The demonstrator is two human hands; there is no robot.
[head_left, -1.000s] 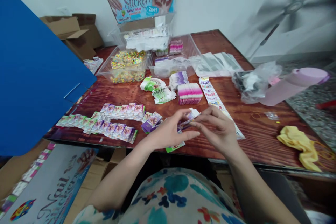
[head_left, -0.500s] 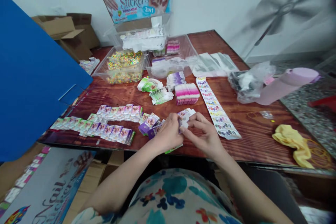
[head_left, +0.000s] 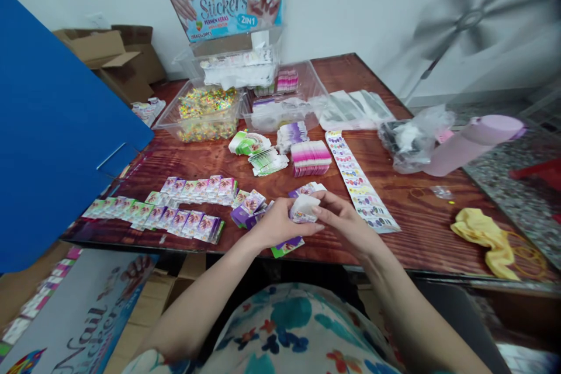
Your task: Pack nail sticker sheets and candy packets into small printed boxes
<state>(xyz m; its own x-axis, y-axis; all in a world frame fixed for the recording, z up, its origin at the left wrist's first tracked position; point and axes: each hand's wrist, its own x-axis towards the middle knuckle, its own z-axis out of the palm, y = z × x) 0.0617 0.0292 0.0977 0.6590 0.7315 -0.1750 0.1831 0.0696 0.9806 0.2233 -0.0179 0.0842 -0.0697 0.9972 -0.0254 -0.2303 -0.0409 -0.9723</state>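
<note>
Between my two hands is a small white sticker sheet (head_left: pixel 304 209), folded or curved, with faint printing along its lower edge. My left hand (head_left: pixel 279 225) pinches it from the left, thumb below. My right hand (head_left: pixel 344 216) grips its right side with thumb and fingers. Just behind my fingers lie small printed packets (head_left: pixel 307 189), partly hidden. A green and purple packet (head_left: pixel 288 246) rests under my left hand near the table edge. Left of that hand is a loose heap of purple packets (head_left: pixel 248 210). A long strip of nail stickers (head_left: pixel 357 178) lies beyond my right hand.
Rows of small packets (head_left: pixel 175 213) lie at the left. Stacks of pink cards (head_left: pixel 310 158) and green cards (head_left: pixel 249 144) stand ahead, before a tub of colourful candy (head_left: pixel 205 111). To the right are a pink bottle (head_left: pixel 473 146) and a yellow cloth (head_left: pixel 484 239). A blue panel (head_left: pixel 61 128) borders the left.
The white sheet now shows curved between my hands, which sit slightly lower. The green and purple packet below the left hand is more exposed. The view has shifted slightly.
</note>
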